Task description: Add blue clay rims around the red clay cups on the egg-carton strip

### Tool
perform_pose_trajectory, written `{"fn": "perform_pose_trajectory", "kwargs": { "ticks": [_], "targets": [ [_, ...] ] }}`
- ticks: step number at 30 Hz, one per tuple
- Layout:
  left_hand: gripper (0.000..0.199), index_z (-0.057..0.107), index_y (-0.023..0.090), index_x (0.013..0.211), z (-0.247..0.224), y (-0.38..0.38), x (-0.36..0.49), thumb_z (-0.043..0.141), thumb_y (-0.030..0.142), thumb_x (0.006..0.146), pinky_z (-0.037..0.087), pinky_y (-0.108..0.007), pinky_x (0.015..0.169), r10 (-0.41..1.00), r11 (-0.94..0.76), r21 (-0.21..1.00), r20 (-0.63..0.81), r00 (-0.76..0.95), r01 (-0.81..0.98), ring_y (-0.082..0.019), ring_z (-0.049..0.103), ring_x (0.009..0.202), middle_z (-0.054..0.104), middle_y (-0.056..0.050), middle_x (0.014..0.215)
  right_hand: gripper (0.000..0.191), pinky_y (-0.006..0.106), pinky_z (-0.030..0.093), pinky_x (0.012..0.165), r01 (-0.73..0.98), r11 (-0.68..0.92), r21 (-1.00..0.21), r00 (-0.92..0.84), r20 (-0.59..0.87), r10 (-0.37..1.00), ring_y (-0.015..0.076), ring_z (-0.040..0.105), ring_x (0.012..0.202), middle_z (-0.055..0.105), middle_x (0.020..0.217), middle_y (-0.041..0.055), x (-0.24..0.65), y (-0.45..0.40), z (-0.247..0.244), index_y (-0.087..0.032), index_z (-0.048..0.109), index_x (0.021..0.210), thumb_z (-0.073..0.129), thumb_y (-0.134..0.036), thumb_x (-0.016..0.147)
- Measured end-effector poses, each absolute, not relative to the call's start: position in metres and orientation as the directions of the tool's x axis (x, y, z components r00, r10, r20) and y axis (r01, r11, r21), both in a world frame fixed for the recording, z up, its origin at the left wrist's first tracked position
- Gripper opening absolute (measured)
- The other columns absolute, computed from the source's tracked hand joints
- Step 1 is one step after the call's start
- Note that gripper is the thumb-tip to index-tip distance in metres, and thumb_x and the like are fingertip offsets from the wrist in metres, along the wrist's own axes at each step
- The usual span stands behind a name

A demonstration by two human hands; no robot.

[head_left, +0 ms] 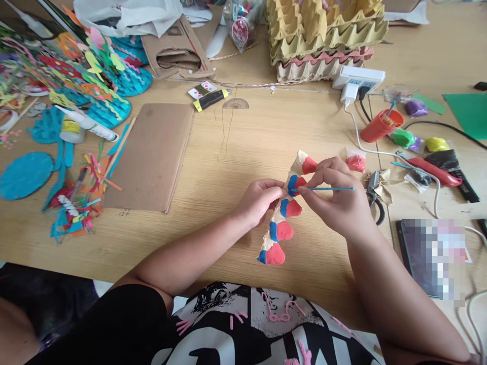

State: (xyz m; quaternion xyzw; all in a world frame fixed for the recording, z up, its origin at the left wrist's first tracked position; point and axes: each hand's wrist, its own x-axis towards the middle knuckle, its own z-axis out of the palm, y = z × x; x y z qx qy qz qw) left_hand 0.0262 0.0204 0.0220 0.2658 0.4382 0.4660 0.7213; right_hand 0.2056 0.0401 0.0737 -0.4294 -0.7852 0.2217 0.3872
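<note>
A strip of cream egg-carton pulp (279, 215) with several scalloped lobes runs diagonally in front of my chest. Red clay covers the lobe tips, and blue clay lies beside the red on all but the topmost lobe. My left hand (262, 200) pinches the strip's left edge near the middle. Between the thumb and fingers of my right hand (331, 195) is a thin blue stick (335, 188), its left end touching the blue clay on the second lobe from the top. The fingers of my right hand partly cover the upper red tips.
A cardboard sheet (148, 157) lies left, beside paper scraps and blue crafts. Egg trays (327, 35) are stacked behind a power strip (359, 78). Right are a red cup (381, 125), scissors (375, 190), clay packets, a white cable and a tablet-like device (420, 258).
</note>
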Motion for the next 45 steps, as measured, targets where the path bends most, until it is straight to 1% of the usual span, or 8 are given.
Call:
{"fn": "perform_pose_trajectory", "kwargs": {
  "ticks": [5, 10, 17, 24, 30, 39, 45],
  "targets": [
    [0.011, 0.075, 0.015, 0.073, 0.0202, 0.0204, 0.0265, 0.073, 0.024, 0.067, 0.043, -0.023, 0.054, 0.905, 0.426, 0.795, -0.383, 0.187, -0.432, -0.009, 0.056, 0.053, 0.064, 0.001, 0.059, 0.013, 0.045, 0.050, 0.080, 0.513, 0.591, -0.623, -0.380, 0.452, 0.807, 0.0221, 0.064, 0.090, 0.060, 0.089, 0.0027, 0.2049, 0.0394, 0.0725, -0.024, 0.064, 0.078, 0.075, -0.019, 0.083],
    [0.011, 0.076, 0.015, 0.073, 0.0193, 0.0211, 0.0258, 0.073, 0.024, 0.067, 0.045, -0.024, 0.055, 0.903, 0.430, 0.792, -0.380, 0.200, -0.433, -0.010, 0.057, 0.053, 0.065, 0.001, 0.060, 0.012, 0.045, 0.049, 0.080, 0.534, 0.623, -0.571, -0.415, 0.465, 0.782, 0.0228, 0.062, 0.090, 0.060, 0.092, 0.0040, 0.2053, 0.0383, 0.0710, -0.023, 0.063, 0.080, 0.074, -0.020, 0.084],
    [0.011, 0.076, 0.015, 0.074, 0.0185, 0.0207, 0.0266, 0.072, 0.023, 0.067, 0.045, -0.023, 0.054, 0.900, 0.435, 0.791, -0.389, 0.195, -0.430, -0.009, 0.057, 0.053, 0.066, 0.001, 0.060, 0.013, 0.044, 0.049, 0.078, 0.568, 0.606, -0.557, -0.360, 0.493, 0.792, 0.0225, 0.064, 0.088, 0.060, 0.088, 0.0031, 0.2022, 0.0370, 0.0724, -0.023, 0.063, 0.077, 0.074, -0.019, 0.084],
    [0.008, 0.075, 0.016, 0.074, 0.0193, 0.0191, 0.0267, 0.072, 0.021, 0.069, 0.044, -0.023, 0.054, 0.913, 0.408, 0.803, -0.370, 0.174, -0.433, -0.010, 0.055, 0.052, 0.063, 0.002, 0.057, 0.015, 0.044, 0.051, 0.078, 0.612, 0.538, -0.579, -0.301, 0.459, 0.836, 0.0217, 0.063, 0.087, 0.061, 0.088, 0.0029, 0.1980, 0.0324, 0.0705, -0.024, 0.060, 0.075, 0.073, -0.021, 0.083],
    [0.008, 0.075, 0.016, 0.074, 0.0200, 0.0185, 0.0268, 0.072, 0.021, 0.070, 0.042, -0.023, 0.053, 0.917, 0.398, 0.820, -0.364, 0.163, -0.412, -0.009, 0.054, 0.052, 0.064, 0.001, 0.058, 0.015, 0.044, 0.051, 0.077, 0.624, 0.531, -0.573, -0.290, 0.462, 0.838, 0.0219, 0.063, 0.086, 0.060, 0.088, 0.0031, 0.1972, 0.0321, 0.0691, -0.024, 0.060, 0.075, 0.072, -0.022, 0.082],
    [0.008, 0.076, 0.015, 0.074, 0.0199, 0.0186, 0.0266, 0.071, 0.021, 0.071, 0.043, -0.023, 0.053, 0.921, 0.390, 0.821, -0.352, 0.167, -0.418, -0.009, 0.054, 0.052, 0.064, 0.001, 0.059, 0.015, 0.045, 0.051, 0.077, 0.600, 0.543, -0.588, -0.294, 0.469, 0.833, 0.0222, 0.062, 0.086, 0.059, 0.088, 0.0029, 0.1963, 0.0308, 0.0703, -0.024, 0.059, 0.075, 0.072, -0.020, 0.082],
    [0.008, 0.077, 0.016, 0.075, 0.0188, 0.0188, 0.0266, 0.072, 0.022, 0.072, 0.046, -0.023, 0.055, 0.920, 0.393, 0.811, -0.351, 0.177, -0.434, -0.010, 0.060, 0.054, 0.068, 0.000, 0.062, 0.016, 0.046, 0.051, 0.076, 0.604, 0.552, -0.574, -0.299, 0.479, 0.825, 0.0232, 0.063, 0.086, 0.060, 0.087, 0.0036, 0.1963, 0.0306, 0.0732, -0.025, 0.059, 0.075, 0.072, -0.020, 0.083]
  ]
}}
